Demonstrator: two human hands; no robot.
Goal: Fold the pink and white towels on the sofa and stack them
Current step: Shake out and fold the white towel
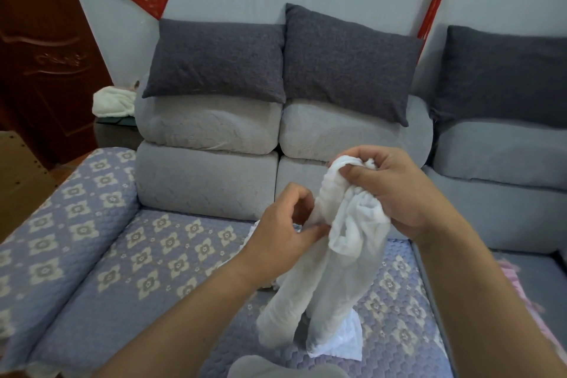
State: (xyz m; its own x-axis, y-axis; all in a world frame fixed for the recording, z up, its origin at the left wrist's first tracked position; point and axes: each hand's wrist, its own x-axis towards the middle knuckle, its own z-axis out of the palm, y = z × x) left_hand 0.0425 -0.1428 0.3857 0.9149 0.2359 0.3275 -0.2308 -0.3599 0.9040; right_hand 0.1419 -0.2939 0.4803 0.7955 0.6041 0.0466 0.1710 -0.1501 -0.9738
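Observation:
A white towel (337,258) hangs bunched above the sofa seat (147,255), its lower end touching the patterned cover. My right hand (389,190) grips the towel's upper end in a closed fist. My left hand (285,233) pinches the towel's edge lower down, at its left side. A pink towel (518,291) lies at the far right edge of the view on the adjoining seat, mostly hidden behind my right forearm.
Dark grey cushions (214,61) lean on the sofa's grey backrest. A crumpled white cloth (113,101) lies on a side table left of the sofa. The patterned armrest (61,218) bounds the seat on the left. A dark wooden door stands at far left.

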